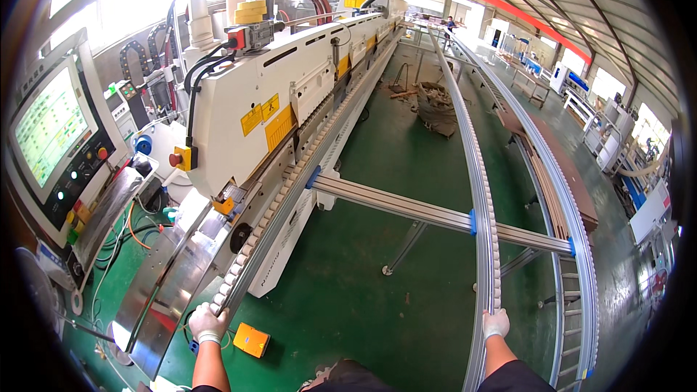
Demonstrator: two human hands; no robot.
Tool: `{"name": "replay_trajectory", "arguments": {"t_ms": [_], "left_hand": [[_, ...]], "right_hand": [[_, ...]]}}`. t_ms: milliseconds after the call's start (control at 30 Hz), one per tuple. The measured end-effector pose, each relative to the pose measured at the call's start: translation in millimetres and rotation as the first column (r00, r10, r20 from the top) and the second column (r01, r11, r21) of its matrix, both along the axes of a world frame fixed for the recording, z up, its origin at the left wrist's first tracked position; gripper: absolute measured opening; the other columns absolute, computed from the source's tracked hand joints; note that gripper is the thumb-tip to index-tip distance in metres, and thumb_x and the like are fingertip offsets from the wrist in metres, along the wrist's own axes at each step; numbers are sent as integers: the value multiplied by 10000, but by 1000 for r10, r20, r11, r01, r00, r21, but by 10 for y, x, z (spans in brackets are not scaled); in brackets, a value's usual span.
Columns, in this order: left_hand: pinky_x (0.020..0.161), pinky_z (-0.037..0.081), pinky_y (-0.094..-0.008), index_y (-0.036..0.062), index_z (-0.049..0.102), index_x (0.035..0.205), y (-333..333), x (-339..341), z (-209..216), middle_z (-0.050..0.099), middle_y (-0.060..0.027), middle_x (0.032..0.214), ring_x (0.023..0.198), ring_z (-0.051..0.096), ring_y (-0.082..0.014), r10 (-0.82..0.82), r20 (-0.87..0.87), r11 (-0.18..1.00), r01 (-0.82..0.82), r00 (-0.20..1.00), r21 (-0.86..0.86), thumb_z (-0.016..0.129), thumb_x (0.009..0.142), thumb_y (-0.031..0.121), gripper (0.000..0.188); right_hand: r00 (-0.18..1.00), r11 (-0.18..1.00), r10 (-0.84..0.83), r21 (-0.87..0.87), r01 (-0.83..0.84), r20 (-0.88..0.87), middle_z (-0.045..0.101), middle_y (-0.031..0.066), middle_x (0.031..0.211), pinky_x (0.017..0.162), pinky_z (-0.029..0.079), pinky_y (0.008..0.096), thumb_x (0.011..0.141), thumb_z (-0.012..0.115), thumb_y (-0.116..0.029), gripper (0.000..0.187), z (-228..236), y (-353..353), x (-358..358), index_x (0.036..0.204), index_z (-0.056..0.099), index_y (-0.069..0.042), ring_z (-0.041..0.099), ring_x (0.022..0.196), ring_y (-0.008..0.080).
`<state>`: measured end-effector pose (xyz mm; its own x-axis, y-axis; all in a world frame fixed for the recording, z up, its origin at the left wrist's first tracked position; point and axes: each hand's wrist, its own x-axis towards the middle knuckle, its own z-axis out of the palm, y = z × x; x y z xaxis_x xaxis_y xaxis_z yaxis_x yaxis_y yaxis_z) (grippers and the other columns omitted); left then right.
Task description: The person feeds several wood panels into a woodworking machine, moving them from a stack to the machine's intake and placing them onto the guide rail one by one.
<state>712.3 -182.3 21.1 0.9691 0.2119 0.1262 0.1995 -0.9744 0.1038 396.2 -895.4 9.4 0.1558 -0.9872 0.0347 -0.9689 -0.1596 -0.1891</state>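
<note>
My left hand, in a white glove, is closed over the near end of the roller rail that runs along the long white machine. Farther right, my right hand, gloved too, grips the aluminium support rail with its row of white rollers. Its fingers are partly hidden against the rail. A crossbar with blue end brackets joins the rails ahead of both hands. No workpiece shows in either hand.
At the left stands a control panel with a lit screen. A red stop button juts from the machine. An orange-yellow box lies on the green floor near my feet. Brown boards lie beyond the outer rail. A filled sack stands between rails.
</note>
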Motion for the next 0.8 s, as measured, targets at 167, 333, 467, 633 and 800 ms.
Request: {"name": "replay_trajectory", "arguments": {"t_ms": [167,333,467,633,800], "left_hand": [[788,559,-466,89,650,874,9,-9,-4,698,-151,912,874,697,-356,-1,1,1000,1,1000,5,799,718,529,490],[786,559,-466,91,649,874,10,-7,-1,699,-151,910,869,698,-355,-4,1,1000,4,1000,4,800,717,535,495],[785,560,-462,91,648,874,12,1,-20,699,-151,907,869,699,-353,-3,0,1000,3,1000,13,800,718,538,498],[786,560,-459,90,649,878,11,-6,-3,700,-149,909,871,699,-351,-9,1,1000,9,1000,8,798,722,542,501],[792,556,-462,91,649,881,17,-1,-17,700,-149,916,878,697,-352,-5,-4,1000,5,1000,8,804,720,540,502]], "right_hand": [[1000,1000,2,12,-2,1,726,227,1018,877,555,506,785,809,-422,520,-5,2,8,1043,635,-6,706,984,415],[1000,1000,5,-4,-5,-5,726,227,1019,877,555,506,784,811,-417,514,46,39,25,1038,636,-6,705,983,416],[1000,1000,0,-8,0,-7,726,226,1018,873,555,507,780,815,-416,513,26,26,12,1031,638,-6,705,978,417],[1000,1000,3,-3,-3,7,724,225,1007,866,555,508,777,816,-424,513,41,44,27,1016,639,-7,704,970,418],[1000,1000,0,-7,0,0,722,226,1002,864,556,507,777,817,-423,506,43,44,24,1005,638,-8,704,967,418]]}}
